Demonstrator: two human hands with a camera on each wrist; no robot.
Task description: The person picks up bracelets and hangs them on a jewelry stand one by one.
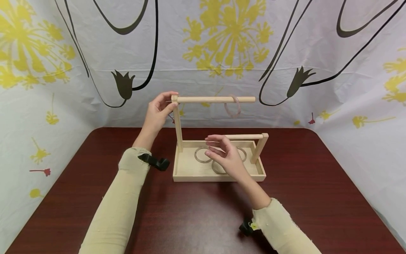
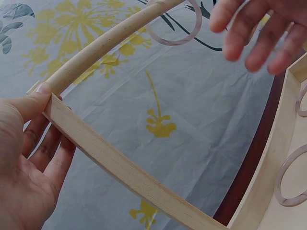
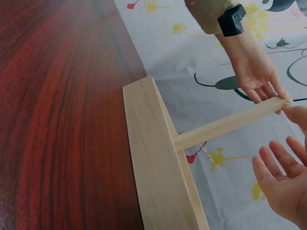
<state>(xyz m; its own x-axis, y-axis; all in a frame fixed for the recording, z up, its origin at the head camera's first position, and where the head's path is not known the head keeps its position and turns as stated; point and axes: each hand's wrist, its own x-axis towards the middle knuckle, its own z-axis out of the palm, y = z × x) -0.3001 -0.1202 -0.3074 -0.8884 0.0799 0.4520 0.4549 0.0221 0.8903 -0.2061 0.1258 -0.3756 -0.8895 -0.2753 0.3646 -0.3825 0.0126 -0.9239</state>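
A pale wooden bangle stand has a tray base (image 1: 190,179), a tall post (image 1: 178,127) at left with a long upper rod (image 1: 203,100), and a shorter right post (image 1: 260,148) with a lower rod (image 1: 244,137). My left hand (image 1: 157,110) grips the top corner of the tall post, thumb and fingers on either side. One pinkish bangle (image 1: 238,112) hangs on the upper rod toward its free end. Several bangles, one of them at the left (image 1: 195,155), lie in the tray. Over the tray, my right hand (image 1: 226,157) holds nothing, its fingers loosely extended and partly hiding the lower rod and the bangles.
The stand rests on a dark red wooden table (image 1: 203,218) with rounded back corners. A white curtain (image 1: 203,63) with yellow and dark flower prints hangs close behind and at both sides. Black wrist cameras (image 1: 154,162) are strapped at the sleeves.
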